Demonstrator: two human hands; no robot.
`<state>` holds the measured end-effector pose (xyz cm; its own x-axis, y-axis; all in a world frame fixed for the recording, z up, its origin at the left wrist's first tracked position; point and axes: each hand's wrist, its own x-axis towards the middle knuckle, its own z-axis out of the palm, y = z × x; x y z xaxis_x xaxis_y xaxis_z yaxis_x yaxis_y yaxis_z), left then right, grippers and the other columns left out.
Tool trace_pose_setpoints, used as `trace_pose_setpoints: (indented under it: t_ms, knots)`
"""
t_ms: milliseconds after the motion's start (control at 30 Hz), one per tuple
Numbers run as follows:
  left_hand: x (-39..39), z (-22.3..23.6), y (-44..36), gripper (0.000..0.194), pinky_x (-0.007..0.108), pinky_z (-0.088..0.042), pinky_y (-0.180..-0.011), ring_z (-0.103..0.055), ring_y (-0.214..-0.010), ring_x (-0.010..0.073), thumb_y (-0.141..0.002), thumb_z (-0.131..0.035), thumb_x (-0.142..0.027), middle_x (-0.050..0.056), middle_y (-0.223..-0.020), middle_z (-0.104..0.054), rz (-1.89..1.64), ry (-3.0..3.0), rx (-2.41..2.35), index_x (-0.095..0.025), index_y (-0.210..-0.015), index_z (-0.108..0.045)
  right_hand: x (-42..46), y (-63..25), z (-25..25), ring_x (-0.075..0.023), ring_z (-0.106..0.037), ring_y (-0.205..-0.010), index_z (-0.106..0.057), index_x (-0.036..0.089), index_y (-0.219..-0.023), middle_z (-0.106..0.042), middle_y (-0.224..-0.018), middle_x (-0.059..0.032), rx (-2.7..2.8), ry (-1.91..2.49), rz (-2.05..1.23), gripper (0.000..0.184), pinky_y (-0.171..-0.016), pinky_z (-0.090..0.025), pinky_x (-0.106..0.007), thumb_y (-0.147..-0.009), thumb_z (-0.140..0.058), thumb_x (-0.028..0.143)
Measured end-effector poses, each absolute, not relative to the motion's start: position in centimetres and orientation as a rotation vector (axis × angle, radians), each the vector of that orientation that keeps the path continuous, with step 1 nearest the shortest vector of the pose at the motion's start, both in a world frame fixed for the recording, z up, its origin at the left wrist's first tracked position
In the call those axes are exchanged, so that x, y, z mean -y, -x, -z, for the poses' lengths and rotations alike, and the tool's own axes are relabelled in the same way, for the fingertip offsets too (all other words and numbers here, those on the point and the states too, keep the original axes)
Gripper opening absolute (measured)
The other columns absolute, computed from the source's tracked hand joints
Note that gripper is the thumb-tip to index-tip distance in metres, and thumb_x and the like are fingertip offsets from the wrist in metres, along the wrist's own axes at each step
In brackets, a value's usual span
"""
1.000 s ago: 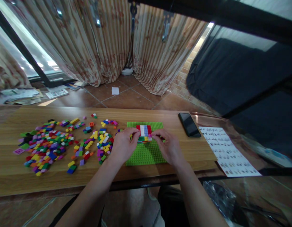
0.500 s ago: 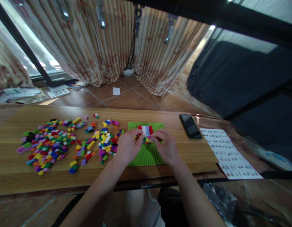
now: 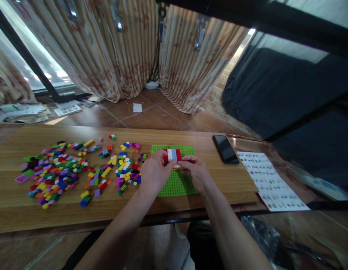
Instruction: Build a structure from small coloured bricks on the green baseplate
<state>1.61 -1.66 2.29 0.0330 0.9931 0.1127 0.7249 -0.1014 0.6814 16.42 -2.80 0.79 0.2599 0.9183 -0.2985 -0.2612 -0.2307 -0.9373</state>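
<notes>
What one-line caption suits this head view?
Left hand and right hand at a striped red, white and light-blue plastic-brick block over a green studded plastic baseplate.

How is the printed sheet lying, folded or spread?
Spread: the printed sheet lies open to the right of the black phone, its rows of small pictures showing.

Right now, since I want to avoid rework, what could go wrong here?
Uneven pressure might loosen pieces: the left hand and right hand are both at the striped brick block over the green baseplate. They partly cover its near side, so a crooked piece could go unnoticed. Loose bricks lie close beside the left hand and might get knocked.
</notes>
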Motion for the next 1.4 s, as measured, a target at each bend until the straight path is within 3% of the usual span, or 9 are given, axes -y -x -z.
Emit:
trace_pose_setpoints:
  t_ms: [400,667,1100,1400]
  knots:
    - [1.7,-2.3,-1.8,0.026,0.026,-0.037,-0.058,-0.059,-0.061,0.0171,-0.079,-0.068,-0.041,-0.002,-0.066,-0.061,-0.832,-1.839,-1.752,-0.023,-0.098,-0.064,2.7,-16.6,-0.1,-0.0063,-0.051,-0.041,-0.06,0.018,-0.065,-0.058,-0.047,0.0066,0.536,1.25,-1.463,0.033,-0.044,-0.053,-0.018,-0.049,-0.089,0.022]
    - [1.8,-2.3,-1.7,0.028,0.026,-0.036,-0.058,-0.059,-0.061,0.0172,-0.08,-0.067,-0.041,-0.002,-0.064,-0.059,-0.821,-1.847,-1.736,-0.022,-0.101,-0.064,2.7,-17.4,-0.9,-0.0047,-0.052,-0.042,-0.064,0.016,-0.068,-0.063,-0.056,0.0038,0.548,1.244,-1.548,0.032,-0.043,-0.053,-0.016,-0.059,-0.087,0.037]
    - [1.8,-2.3,-1.8,0.027,0.026,-0.036,-0.057,-0.06,-0.062,0.0179,-0.079,-0.067,-0.04,-0.002,-0.066,-0.061,-0.803,-1.855,-1.753,-0.023,-0.101,-0.064,2.2,-16.7,-0.6,-0.0063,-0.051,-0.038,-0.063,0.017,-0.066,-0.058,-0.046,0.0052,0.595,1.342,-1.356,0.029,-0.041,-0.055,-0.019,-0.056,-0.088,0.027]
    - [1.7,-2.3,-1.8,0.027,0.026,-0.038,-0.06,-0.06,-0.064,0.0179,-0.079,-0.068,-0.04,-0.002,-0.066,-0.061,-0.81,-1.866,-1.767,-0.022,-0.099,-0.064,2.0,-16.9,-1.1,-0.0069,-0.053,-0.038,-0.064,0.018,-0.073,-0.062,-0.05,0.0047,0.498,1.348,-1.467,0.024,-0.04,-0.055,-0.018,-0.06,-0.084,0.018]
